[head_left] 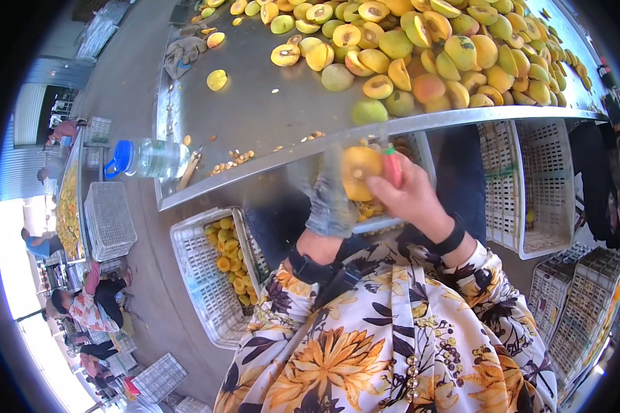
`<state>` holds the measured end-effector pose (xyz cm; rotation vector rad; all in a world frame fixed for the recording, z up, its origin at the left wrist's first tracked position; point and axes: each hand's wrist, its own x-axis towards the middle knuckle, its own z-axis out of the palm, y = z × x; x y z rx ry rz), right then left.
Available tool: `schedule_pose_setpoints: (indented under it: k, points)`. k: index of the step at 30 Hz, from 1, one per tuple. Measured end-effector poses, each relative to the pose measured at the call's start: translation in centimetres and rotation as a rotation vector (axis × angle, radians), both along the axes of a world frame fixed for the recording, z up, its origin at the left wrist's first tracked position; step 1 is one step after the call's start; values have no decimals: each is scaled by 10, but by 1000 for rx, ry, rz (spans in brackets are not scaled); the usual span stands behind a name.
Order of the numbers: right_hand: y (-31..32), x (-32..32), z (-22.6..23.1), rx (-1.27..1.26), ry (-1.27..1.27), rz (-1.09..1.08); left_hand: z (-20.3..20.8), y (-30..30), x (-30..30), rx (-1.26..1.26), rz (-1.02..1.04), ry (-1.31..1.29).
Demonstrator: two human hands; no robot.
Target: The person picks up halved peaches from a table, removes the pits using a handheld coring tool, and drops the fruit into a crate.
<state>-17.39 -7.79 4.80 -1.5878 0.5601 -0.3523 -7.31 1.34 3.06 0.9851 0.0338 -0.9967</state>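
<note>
In front of my lap, my left hand, in a grey glove, grips a yellow peach half, its cut face turned up. My right hand is bare and closed around a small pitting knife with a red and green handle. Its thumb presses near the peach's middle; motion blurs the blade. Directly beyond both hands runs the rim of a metal table. A large heap of peaches, many cut open, covers its far and right part. Beneath my hands, a crate holds more yellow pieces.
A water jug with a blue lid is at the table's left corner, near scattered pits. A grey cloth lies farther back. White crates flank my legs, one with peach halves, another to the right. People work at far left.
</note>
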Motion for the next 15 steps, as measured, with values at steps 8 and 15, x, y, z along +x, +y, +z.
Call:
schedule_pose_setpoints:
  k: [8,15]
  points:
    - [1,-11,3,-334,157,100,-24,7,26,9,118,62]
    - [7,-18,-14,-412,152,184,-36,-2,24,43,99,-195]
